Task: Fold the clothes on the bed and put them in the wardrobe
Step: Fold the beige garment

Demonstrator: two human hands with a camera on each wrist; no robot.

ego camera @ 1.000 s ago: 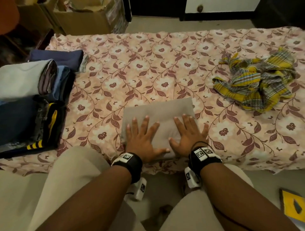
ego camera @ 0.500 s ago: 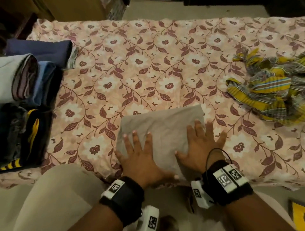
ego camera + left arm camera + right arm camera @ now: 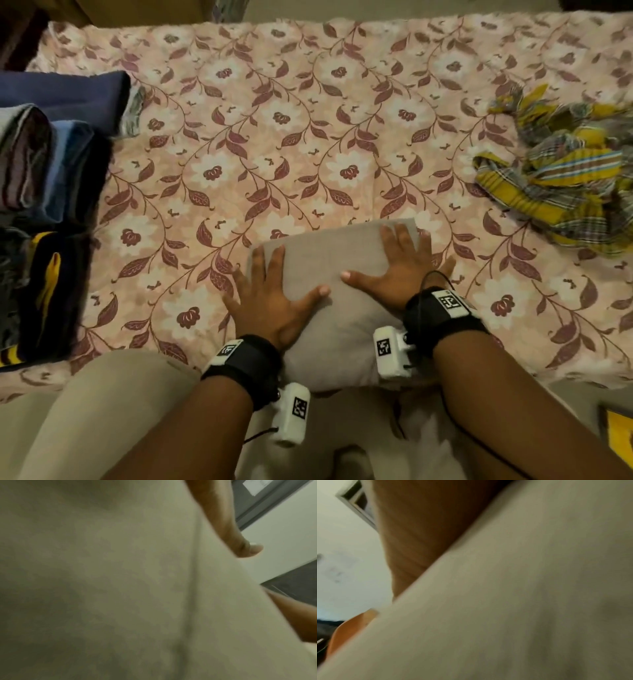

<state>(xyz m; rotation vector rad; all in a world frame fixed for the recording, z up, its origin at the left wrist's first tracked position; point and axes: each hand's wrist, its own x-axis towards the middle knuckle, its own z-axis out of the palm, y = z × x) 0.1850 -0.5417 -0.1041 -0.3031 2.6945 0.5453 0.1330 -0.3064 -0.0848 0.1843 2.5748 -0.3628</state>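
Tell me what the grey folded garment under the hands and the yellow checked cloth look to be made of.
Grey folded garment: soft matte fabric, probably cotton knit; it lies smooth and bulges softly at the near edge. Yellow checked cloth: thin woven fabric, likely cotton; the stripes run through it and it crumples into sharp, fine creases.

Blk wristbands [image 3: 245,365] w/ white marker-tagged cams [image 3: 390,353], beige trousers [image 3: 102,411].

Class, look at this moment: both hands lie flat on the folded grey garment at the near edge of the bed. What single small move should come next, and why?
Probably lift the folded grey garment and carry it to the stack of folded clothes at the left. The left hand and right hand press it flat with spread fingers and it already looks compact, while the yellow plaid cloth still lies crumpled, waiting.
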